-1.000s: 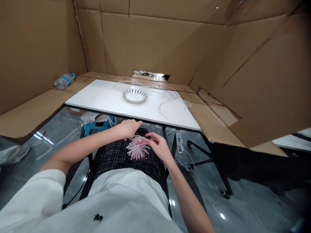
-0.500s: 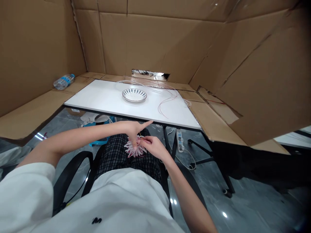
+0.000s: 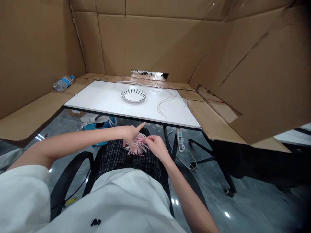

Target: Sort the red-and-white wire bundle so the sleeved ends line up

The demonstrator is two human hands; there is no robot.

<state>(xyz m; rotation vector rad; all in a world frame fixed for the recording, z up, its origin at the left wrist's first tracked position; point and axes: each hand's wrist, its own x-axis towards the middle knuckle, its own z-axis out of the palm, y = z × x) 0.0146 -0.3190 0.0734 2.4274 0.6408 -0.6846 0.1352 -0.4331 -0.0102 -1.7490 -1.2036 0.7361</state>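
Observation:
A bundle of thin pink and white strips [image 3: 139, 146] rests on my lap over plaid trousers. My left hand [image 3: 130, 135] grips the bundle from the left, its index finger stretched out toward the table. From the right, my right hand [image 3: 156, 146] pinches the strips with closed fingers. Both hands are below the front edge of the white table [image 3: 102, 98]. A white plate with dark radial marks [image 3: 133, 94] sits on the tabletop, with thin pale wires [image 3: 167, 100] looping to its right.
Cardboard walls enclose the table on three sides. A plastic water bottle [image 3: 63, 83] lies on the cardboard at the left. A power strip [image 3: 180, 140] and cables lie on the grey floor under the table. A blue stool [image 3: 97, 124] stands below.
The bundle has been gathered tighter between both hands. My left index finger now points out, and the hands have shifted slightly up and closer together.

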